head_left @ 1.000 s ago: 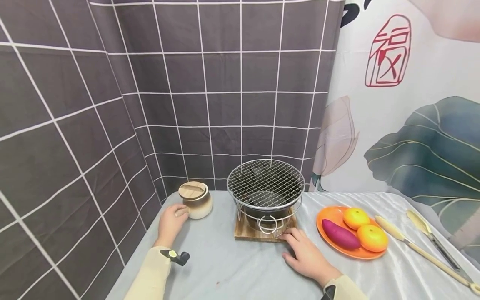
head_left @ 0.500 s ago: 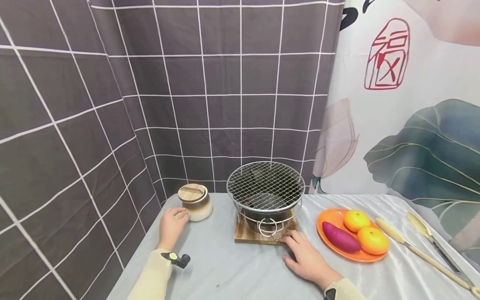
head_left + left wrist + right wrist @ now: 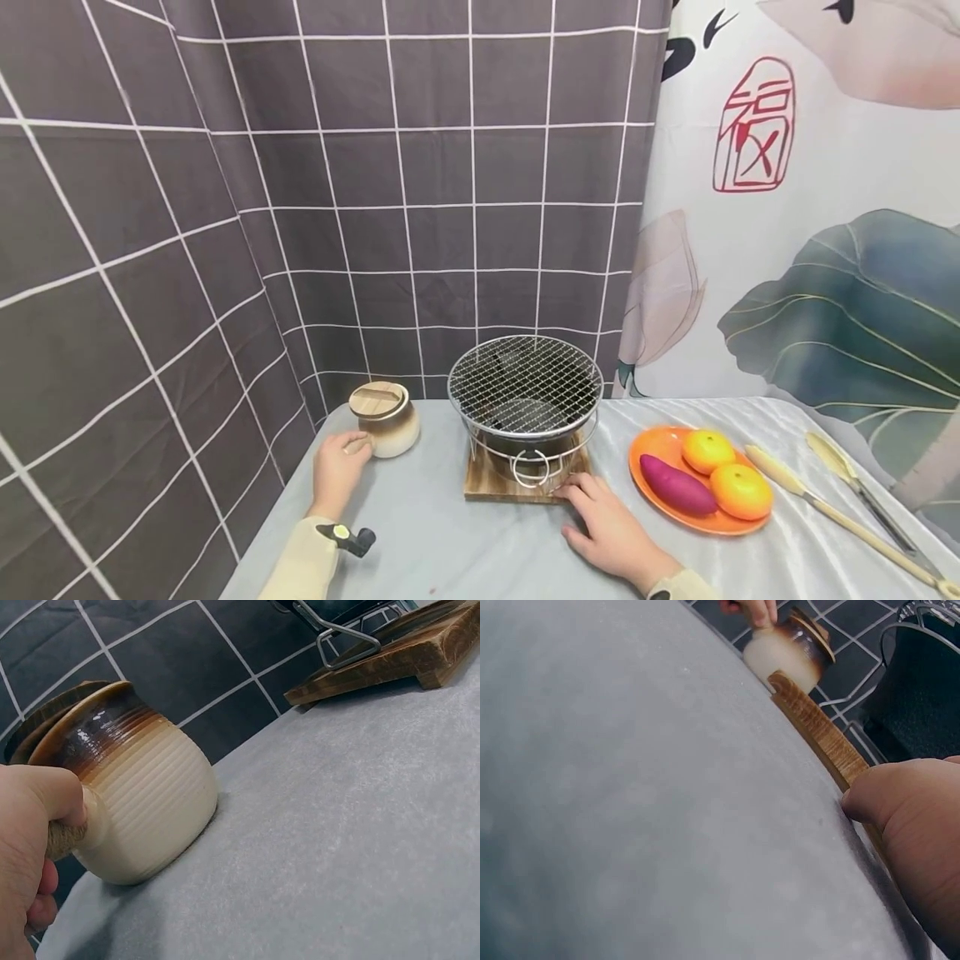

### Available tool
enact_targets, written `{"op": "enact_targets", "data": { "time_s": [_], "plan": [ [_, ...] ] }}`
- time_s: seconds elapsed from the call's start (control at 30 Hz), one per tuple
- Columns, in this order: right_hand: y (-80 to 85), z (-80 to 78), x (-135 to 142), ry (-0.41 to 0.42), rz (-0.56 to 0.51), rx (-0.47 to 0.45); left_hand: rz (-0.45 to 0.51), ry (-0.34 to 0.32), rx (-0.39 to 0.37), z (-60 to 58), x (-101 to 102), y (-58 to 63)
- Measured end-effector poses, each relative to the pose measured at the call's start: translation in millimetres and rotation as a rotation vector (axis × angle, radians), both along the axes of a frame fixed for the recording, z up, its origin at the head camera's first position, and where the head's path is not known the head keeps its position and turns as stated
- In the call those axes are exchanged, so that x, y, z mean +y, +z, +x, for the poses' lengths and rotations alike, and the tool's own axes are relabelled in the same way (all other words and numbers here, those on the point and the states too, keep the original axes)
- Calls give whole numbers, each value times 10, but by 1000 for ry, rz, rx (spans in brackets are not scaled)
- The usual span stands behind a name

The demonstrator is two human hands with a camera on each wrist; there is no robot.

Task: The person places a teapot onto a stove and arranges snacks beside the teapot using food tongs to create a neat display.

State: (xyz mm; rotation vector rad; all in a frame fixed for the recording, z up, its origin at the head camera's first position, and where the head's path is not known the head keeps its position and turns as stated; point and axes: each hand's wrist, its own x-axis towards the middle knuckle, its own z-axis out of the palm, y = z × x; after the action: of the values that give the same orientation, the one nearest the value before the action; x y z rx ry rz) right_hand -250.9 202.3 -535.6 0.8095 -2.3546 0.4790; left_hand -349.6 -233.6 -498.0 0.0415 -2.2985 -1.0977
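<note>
A small ceramic pot (image 3: 394, 432), brown at the shoulder and cream below, stands at the table's back left. Its wooden lid (image 3: 377, 399) sits off-centre on the mouth. My left hand (image 3: 339, 475) pinches the pot's short side handle (image 3: 88, 821), thumb on top. Mid-table, a round charcoal grill (image 3: 517, 446) with a wire mesh (image 3: 525, 387) stands on a wooden board (image 3: 487, 487). My right hand (image 3: 611, 533) rests its fingertips at the board's front right corner, thumb spread away from the other fingers. The pot and left hand also show in the right wrist view.
Right of the grill, an orange plate (image 3: 645, 487) holds a purple sweet potato (image 3: 677, 486) and two oranges (image 3: 741, 492). A long-handled wooden brush or spatula (image 3: 847, 521) and tongs (image 3: 862, 492) lie further right. Dark tiled curtains (image 3: 442, 233) rise behind and left.
The head view has tilted up and turned slightly right, so everything sits a little lower and further left. Both hands keep their places on the pot's handle and the board.
</note>
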Motion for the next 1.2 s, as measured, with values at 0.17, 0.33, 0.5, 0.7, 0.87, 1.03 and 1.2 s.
{"op": "enact_targets", "data": {
  "time_s": [0.17, 0.33, 0.5, 0.7, 0.87, 1.03, 1.2],
  "plan": [
    [-13, -16, -3, 5, -2, 20, -33, -7, 7, -1, 5, 26],
    [-23, -9, 7, 2, -17, 25, -47, -28, -25, -2, 31, 100],
    [-6, -18, -3, 2, -17, 19, -64, -23, -17, -55, 32, 257],
    [5, -8, -7, 3, -15, 7, -97, -30, 32, -78, 31, 436],
    [23, 10, -2, -1, -9, -3, -113, -18, 59, -99, 60, 602],
    [48, 17, -10, 3, -12, -10, -124, -25, 95, -118, 75, 783],
    [40, 18, -14, 1, -12, 3, -140, -43, 107, -128, 59, 932]
  ]
}}
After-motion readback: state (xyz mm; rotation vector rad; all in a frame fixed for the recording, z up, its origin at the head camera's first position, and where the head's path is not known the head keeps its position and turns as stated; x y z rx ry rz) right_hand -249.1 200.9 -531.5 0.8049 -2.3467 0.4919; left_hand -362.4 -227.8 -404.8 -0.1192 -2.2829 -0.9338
